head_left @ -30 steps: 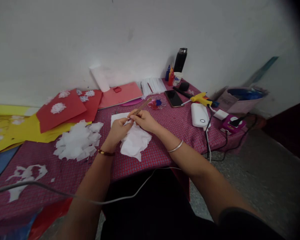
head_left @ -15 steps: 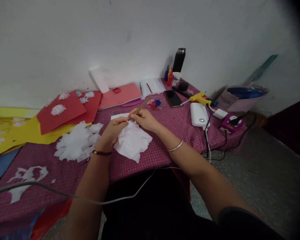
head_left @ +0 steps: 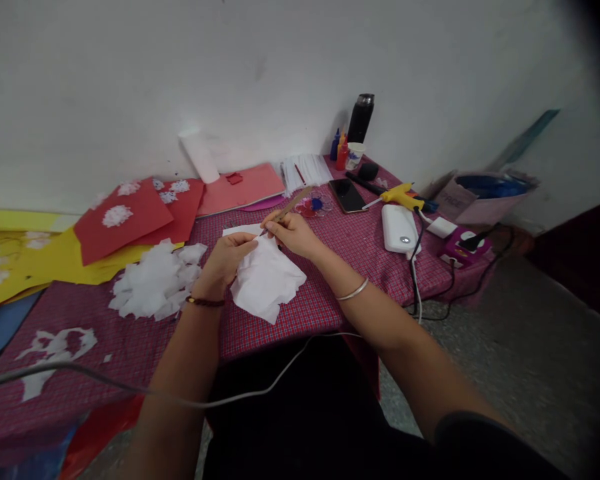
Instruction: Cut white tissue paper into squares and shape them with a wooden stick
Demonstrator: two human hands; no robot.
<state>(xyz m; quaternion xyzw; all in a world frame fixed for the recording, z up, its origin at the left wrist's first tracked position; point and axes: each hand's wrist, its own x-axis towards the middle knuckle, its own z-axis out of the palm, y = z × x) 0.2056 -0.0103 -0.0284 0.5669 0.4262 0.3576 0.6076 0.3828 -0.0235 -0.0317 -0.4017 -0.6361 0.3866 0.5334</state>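
Between thumb and fingers, my left hand (head_left: 226,259) pinches the upper edge of a thin, crumpled white tissue paper (head_left: 269,283). My right hand (head_left: 291,233) grips a slender brown stick (head_left: 295,200); its upper end points away to the right, and its lower tip meets the paper by my left fingertips. I cannot make out the tip's shape. Beneath my hands, a white sheet (head_left: 243,230) shows along its back edge. To the left of my left hand lies a heap of white paper pieces (head_left: 153,280).
Red sheets (head_left: 125,230) and yellow sheets (head_left: 55,267) with paper blossoms lie left. Rightward are a phone (head_left: 347,195), a yellow glue gun (head_left: 400,197), a white power bank (head_left: 399,230) and a purple power strip (head_left: 465,247). A white cable (head_left: 230,403) crosses before my lap.
Both hands stay over the paper with the same grips. My right hand has shifted slightly up and right with the stick; the paper lies a little flatter.
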